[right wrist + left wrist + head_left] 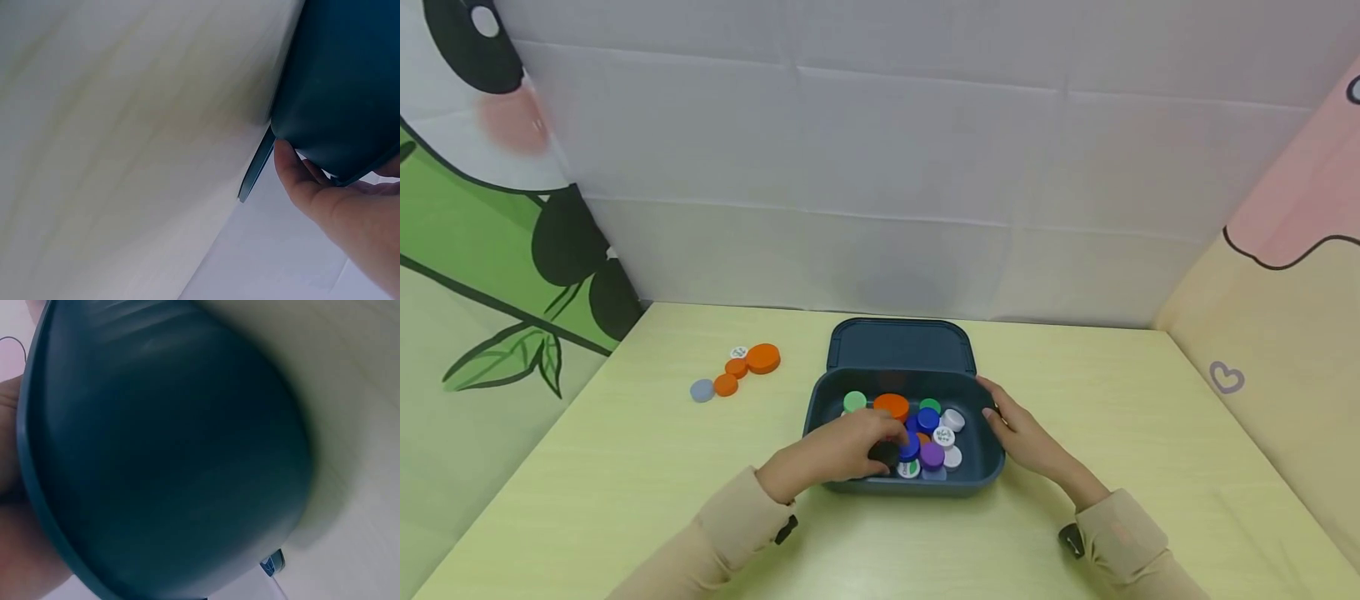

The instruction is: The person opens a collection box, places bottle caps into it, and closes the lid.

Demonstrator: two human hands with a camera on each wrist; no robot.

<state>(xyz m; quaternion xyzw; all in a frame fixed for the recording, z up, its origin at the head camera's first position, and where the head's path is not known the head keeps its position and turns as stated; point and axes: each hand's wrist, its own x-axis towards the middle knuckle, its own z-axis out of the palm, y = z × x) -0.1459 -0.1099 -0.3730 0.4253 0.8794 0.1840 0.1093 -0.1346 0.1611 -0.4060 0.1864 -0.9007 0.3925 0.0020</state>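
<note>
A dark blue box with its lid folded back sits mid-table and holds several bottle caps: orange, green, blue, purple and white. My left hand reaches in over the front-left rim, fingers curled round a black cap. My right hand holds the box's right rim. In the right wrist view its thumb presses the outer wall of the box. The left wrist view shows only the box wall, blurred.
A loose group of caps lies on the table to the left: a large orange one, two small orange ones, a grey one and a white one. Fabric walls close off the back and both sides.
</note>
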